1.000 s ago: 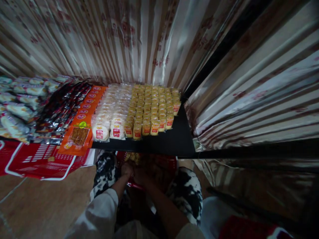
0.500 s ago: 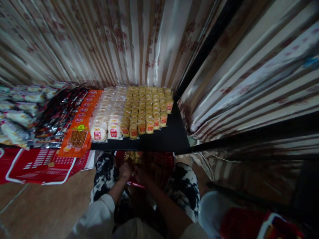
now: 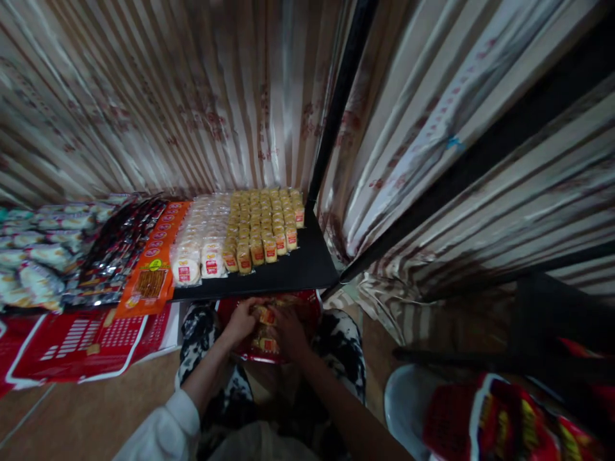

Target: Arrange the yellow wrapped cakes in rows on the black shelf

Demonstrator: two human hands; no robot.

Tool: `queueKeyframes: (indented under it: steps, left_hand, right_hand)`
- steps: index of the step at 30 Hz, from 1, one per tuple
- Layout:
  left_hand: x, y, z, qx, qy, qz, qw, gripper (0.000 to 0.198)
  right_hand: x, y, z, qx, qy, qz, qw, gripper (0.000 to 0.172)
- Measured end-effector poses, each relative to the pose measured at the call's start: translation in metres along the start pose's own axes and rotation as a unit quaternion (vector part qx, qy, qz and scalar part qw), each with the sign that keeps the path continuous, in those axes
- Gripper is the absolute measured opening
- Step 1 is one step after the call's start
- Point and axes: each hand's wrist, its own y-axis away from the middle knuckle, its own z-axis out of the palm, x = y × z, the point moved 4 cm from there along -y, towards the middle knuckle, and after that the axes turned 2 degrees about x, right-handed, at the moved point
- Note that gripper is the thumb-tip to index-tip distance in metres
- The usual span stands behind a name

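A red basket [image 3: 307, 314] sits between my knees below the shelf edge, with clear-wrapped golden biscuit packets [image 3: 267, 346] inside. My left hand [image 3: 243, 320] reaches in at its left side, fingers curled against a packet near the top. From the right, my right hand [image 3: 291, 330] lies over the packets; its fingers are dark and partly hidden among them. On the black shelf [image 3: 307, 262] above, rows of matching golden packets [image 3: 266, 224] stand at the right end. White round rice crackers in clear wrap [image 3: 212, 259] are lined up beside them.
Left along the shelf lie an orange snack bag [image 3: 154, 269], dark shiny packets [image 3: 110, 256] and white-wrapped snacks [image 3: 43, 282]. A second red basket [image 3: 86, 346] is below them. Striped curtains [image 3: 216, 96] and black poles [image 3: 343, 96] surround the shelf. A pale stool [image 3: 408, 403] stands right.
My hands were close together over the basket's near edge; they are now apart, inside it among the packets. More of the basket's contents shows. The view has swung right.
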Motion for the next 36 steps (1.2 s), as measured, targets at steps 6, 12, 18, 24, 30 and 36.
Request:
queueKeyframes:
  steps: [6,12,18,24,30,36]
  left_hand:
    - [0.042,0.004,0.005,0.003,0.015,0.084,0.996,0.032]
    - [0.101,-0.002,0.007,0.031,-0.033,0.195,0.980,0.049]
    - [0.143,-0.040,0.014,0.063,-0.066,0.268,0.959,0.043]
    - [0.181,-0.079,0.028,0.091,-0.124,0.335,0.930,0.040]
    - [0.214,-0.096,0.042,0.101,-0.220,0.367,0.898,0.044]
    - [0.218,-0.110,0.052,0.103,-0.315,0.411,0.849,0.036]
  right_hand:
    - [-0.002,0.000,-0.040,0.113,0.000,-0.047,0.992,0.041]
    - [-0.003,-0.021,-0.081,0.210,-0.019,-0.029,0.977,0.042]
    - [0.009,-0.053,-0.107,0.257,-0.048,0.048,0.964,0.044]
    - [0.028,-0.094,-0.125,0.315,-0.054,0.106,0.942,0.041]
    - [0.053,-0.141,-0.135,0.361,-0.072,0.129,0.921,0.040]
    - [0.077,-0.180,-0.132,0.360,-0.082,0.148,0.917,0.038]
